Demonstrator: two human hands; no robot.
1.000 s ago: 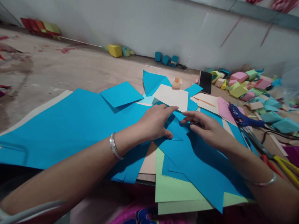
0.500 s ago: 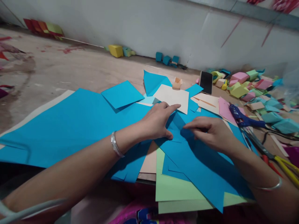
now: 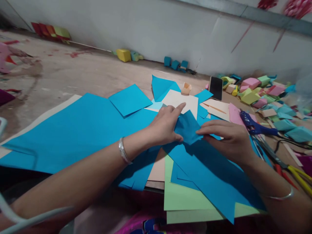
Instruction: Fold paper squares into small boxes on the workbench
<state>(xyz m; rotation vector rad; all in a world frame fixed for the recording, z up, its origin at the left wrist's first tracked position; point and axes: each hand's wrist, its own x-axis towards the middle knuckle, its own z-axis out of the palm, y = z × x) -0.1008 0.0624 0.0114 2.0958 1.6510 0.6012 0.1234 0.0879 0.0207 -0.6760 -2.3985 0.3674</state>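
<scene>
My left hand (image 3: 165, 125) rests on a small blue paper piece (image 3: 187, 127), its forefinger stretched out and its thumb pressed on the piece's near edge. My right hand (image 3: 227, 138) pinches the same piece's right side and lifts a flap of it. The piece lies on a heap of blue sheets (image 3: 80, 130) spread over the table. A cream sheet (image 3: 181, 100) lies just beyond my left forefinger. Both wrists wear silver bangles.
Green sheets (image 3: 185, 198) stick out at the table's near edge. A blue glue gun (image 3: 253, 125) and yellow-handled scissors (image 3: 296, 172) lie to the right. A dark phone (image 3: 215, 87) stands behind, beside a heap of folded paper boxes (image 3: 263, 91). Blue cubes (image 3: 175, 63) and a yellow box (image 3: 123, 54) sit by the wall.
My right hand has moved a little toward me and raised a flap of the small blue piece, which now stands up between my hands. My left hand has stayed put.
</scene>
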